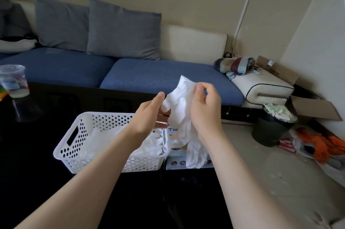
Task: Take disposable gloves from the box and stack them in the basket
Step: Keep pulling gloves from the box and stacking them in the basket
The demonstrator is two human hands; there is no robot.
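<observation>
We hold one white glove in the air above the box, beside the basket. The right grip pinches its top edge between thumb and forefinger, and the left grip pinches its left side. We judge it nearly weightless, limp and clingy, apt to crumple, so we should hold it at two spread points along the edge and lay it flat on the gloves in the basket.
</observation>
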